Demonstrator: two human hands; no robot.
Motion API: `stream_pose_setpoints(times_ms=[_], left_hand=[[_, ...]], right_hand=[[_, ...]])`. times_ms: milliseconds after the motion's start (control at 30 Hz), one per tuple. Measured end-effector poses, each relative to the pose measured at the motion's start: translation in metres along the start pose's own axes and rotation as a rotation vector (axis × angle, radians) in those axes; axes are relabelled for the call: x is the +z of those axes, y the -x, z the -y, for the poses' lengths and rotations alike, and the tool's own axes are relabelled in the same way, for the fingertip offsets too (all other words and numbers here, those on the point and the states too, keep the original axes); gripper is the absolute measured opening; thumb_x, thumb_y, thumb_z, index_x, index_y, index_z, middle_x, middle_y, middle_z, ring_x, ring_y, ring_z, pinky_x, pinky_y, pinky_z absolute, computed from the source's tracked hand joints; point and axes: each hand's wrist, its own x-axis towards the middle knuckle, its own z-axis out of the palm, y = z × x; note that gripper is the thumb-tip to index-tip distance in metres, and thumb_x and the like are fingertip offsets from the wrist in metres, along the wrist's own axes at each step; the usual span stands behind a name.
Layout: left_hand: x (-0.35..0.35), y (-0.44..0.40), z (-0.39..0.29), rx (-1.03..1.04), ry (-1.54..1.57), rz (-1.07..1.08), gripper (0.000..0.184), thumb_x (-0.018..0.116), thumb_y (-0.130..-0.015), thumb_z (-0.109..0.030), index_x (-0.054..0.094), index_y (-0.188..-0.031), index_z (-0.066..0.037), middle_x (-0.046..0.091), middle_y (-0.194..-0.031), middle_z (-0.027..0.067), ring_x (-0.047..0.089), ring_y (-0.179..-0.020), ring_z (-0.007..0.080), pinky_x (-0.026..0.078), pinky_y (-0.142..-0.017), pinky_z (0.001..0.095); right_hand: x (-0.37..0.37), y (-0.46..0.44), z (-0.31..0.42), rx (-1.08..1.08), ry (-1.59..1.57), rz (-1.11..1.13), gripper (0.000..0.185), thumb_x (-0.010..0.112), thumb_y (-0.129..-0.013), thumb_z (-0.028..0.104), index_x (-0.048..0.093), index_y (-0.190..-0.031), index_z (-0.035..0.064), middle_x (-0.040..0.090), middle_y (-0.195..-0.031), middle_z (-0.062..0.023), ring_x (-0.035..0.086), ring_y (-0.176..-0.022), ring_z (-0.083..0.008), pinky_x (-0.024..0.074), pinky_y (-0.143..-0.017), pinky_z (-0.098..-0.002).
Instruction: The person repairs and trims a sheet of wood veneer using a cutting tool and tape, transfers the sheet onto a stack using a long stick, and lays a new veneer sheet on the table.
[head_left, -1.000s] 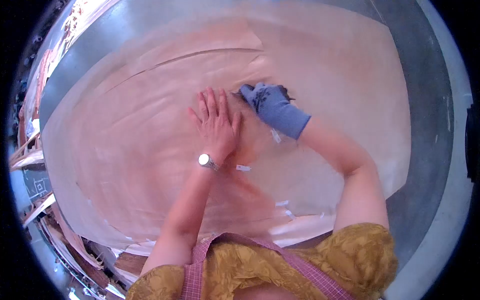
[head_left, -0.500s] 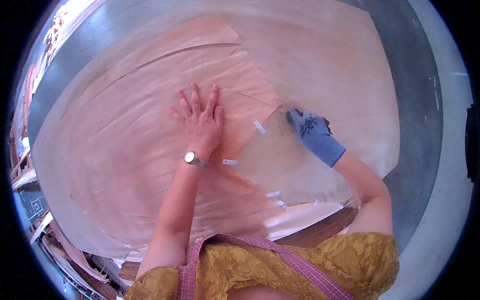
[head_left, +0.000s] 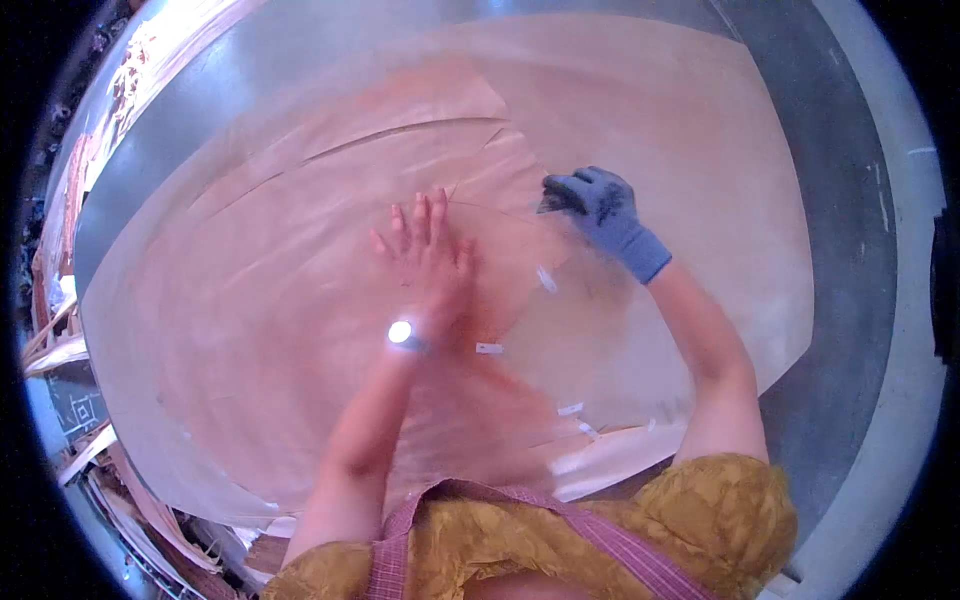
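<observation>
Two hands are seen in the head view, both over thin sheets laid flat on a grey desk [head_left: 850,260]. The pinkish sheet [head_left: 270,260] is placed centre-left, directly in front of the person; a paler sheet [head_left: 690,150] is shown to its right, with the seam running between the hands. Whether the edges are overlapped or butted can't be told.

Left hand [head_left: 428,265]: bare, fingers spread, palm laid down on the pinkish sheet. Right hand [head_left: 595,205]: covered by a blue glove, fingers curled in near the seam. Something dark is shown at its tips; tool or glove coating, can't be told, so grip not confirmed. Contact with the sheet can't be confirmed either.

Step in hand, as judged: sheet steadied by the left, seam area worked by the right. For a next move, the sheet should be kept flat and the long split [head_left: 400,132] beyond the left hand not pulled wider.

Labels: no brand can be read. White strips [head_left: 489,348] are dotted along the seam, no text legible. Watch [head_left: 401,332] face is washed out by glare. A nested-square mark [head_left: 82,411] is seen at far left; meaning unclear.
</observation>
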Motion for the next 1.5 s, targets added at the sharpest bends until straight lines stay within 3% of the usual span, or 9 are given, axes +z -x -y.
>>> stream_pose_setpoints(times_ms=[100, 167, 333, 633, 833, 1167, 1233, 1400, 1500], left_hand=[[-0.039, -0.065, 0.021, -0.026, 0.074, 0.141, 0.062, 0.055, -0.091, -0.037, 0.034, -0.146, -0.017, 0.043, -0.144, 0.0115, 0.038, -0.133, 0.0336, 0.019, -0.112, 0.0561], [-0.03, -0.113, 0.046, 0.048, 0.03, -0.074, 0.062, 0.056, -0.092, -0.036, 0.034, -0.145, -0.013, 0.042, -0.145, 0.0122, 0.038, -0.135, 0.033, 0.022, -0.113, 0.0513], [0.011, -0.204, 0.084, 0.125, -0.169, -0.143, 0.059, 0.055, -0.092, -0.031, 0.035, -0.144, -0.01, 0.037, -0.15, 0.011, 0.03, -0.14, 0.0297, 0.02, -0.112, 0.0575], [-0.01, -0.237, 0.084, 0.208, -0.228, 0.052, 0.038, 0.06, -0.089, -0.029, 0.058, -0.125, -0.016, 0.06, -0.12, 0.0069, 0.054, -0.115, 0.0293, 0.028, -0.107, 0.0557], [-0.012, -0.242, 0.1, 0.272, 0.03, 0.004, 0.032, 0.065, -0.085, -0.024, 0.064, -0.116, -0.017, 0.063, -0.11, 0.0069, 0.058, -0.108, 0.0257, 0.04, -0.096, 0.046], [-0.012, -0.228, 0.084, 0.432, -0.144, -0.136, 0.011, 0.063, -0.082, -0.017, 0.066, -0.092, -0.016, 0.063, -0.094, 0.0076, 0.062, -0.095, 0.0238, 0.042, -0.087, 0.0422], [-0.044, -0.233, 0.087, 0.359, -0.163, -0.073, 0.006, 0.062, -0.081, -0.015, 0.066, -0.086, -0.016, 0.063, -0.09, 0.0059, 0.061, -0.093, 0.023, 0.042, -0.086, 0.0421], [-0.232, -0.179, 0.182, 0.377, -0.23, -0.771, 0.024, 0.058, -0.073, -0.004, 0.07, -0.092, -0.013, 0.069, -0.088, 0.0034, 0.066, -0.083, 0.0242, 0.051, -0.073, 0.0368], [-0.38, -0.075, 0.308, 0.373, -0.219, -0.984, 0.021, 0.057, -0.083, -0.01, 0.068, -0.1, -0.011, 0.066, -0.099, 0.0069, 0.061, -0.097, 0.0249, 0.044, -0.09, 0.0361]], right_hand=[[-0.008, 0.003, -0.016, 0.161, -0.15, -0.423, 0.036, 0.068, -0.082, 0.022, 0.065, -0.118, 0.0173, 0.067, -0.086, -0.008, 0.064, -0.078, -0.0267, 0.0515, -0.066, -0.037], [-0.021, -0.003, -0.009, 0.159, -0.11, -0.333, 0.039, 0.07, -0.08, 0.022, 0.064, -0.119, 0.0161, 0.067, -0.084, -0.008, 0.064, -0.076, -0.0269, 0.051, -0.064, -0.0365], [0.003, -0.01, 0.031, 0.05, 0.119, 0.143, 0.047, 0.067, -0.081, 0.035, 0.063, -0.123, 0.0158, 0.065, -0.079, -0.0066, 0.061, -0.069, -0.0246, 0.0488, -0.063, -0.0389], [0.036, 0.009, -0.003, 0.161, -0.169, -0.417, 0.043, 0.067, -0.08, 0.028, 0.063, -0.121, 0.0174, 0.062, -0.077, -0.0045, 0.06, -0.071, -0.0237, 0.0472, -0.065, -0.0377], [0.047, 0.02, 0.0, 0.316, 0.055, -0.429, 0.047, 0.067, -0.078, 0.023, 0.06, -0.124, 0.0156, 0.064, -0.086, -0.0054, 0.062, -0.076, -0.0235, 0.0479, -0.067, -0.0384], [0.043, 0.015, 0.007, 0.325, 0.142, -0.371, 0.041, 0.066, -0.081, 0.026, 0.061, -0.121, 0.0151, 0.065, -0.084, -0.0048, 0.062, -0.076, -0.0227, 0.0484, -0.067, -0.0391], [0.041, 0.013, 0.008, 0.342, 0.138, -0.375, 0.04, 0.065, -0.083, 0.027, 0.061, -0.12, 0.0148, 0.065, -0.085, -0.0051, 0.062, -0.076, -0.0228, 0.0488, -0.067, -0.039], [0.048, 0.015, 0.006, 0.354, 0.092, -0.401, 0.036, 0.062, -0.086, 0.028, 0.061, -0.119, 0.0122, 0.067, -0.093, -0.0091, 0.064, -0.084, -0.0277, 0.0504, -0.074, -0.0418], [0.039, 0.002, 0.013, 0.378, -0.078, -0.389, 0.033, 0.06, -0.087, 0.025, 0.062, -0.116, 0.0099, 0.068, -0.104, -0.0124, 0.064, -0.095, -0.0316, 0.0506, -0.082, -0.0421]])
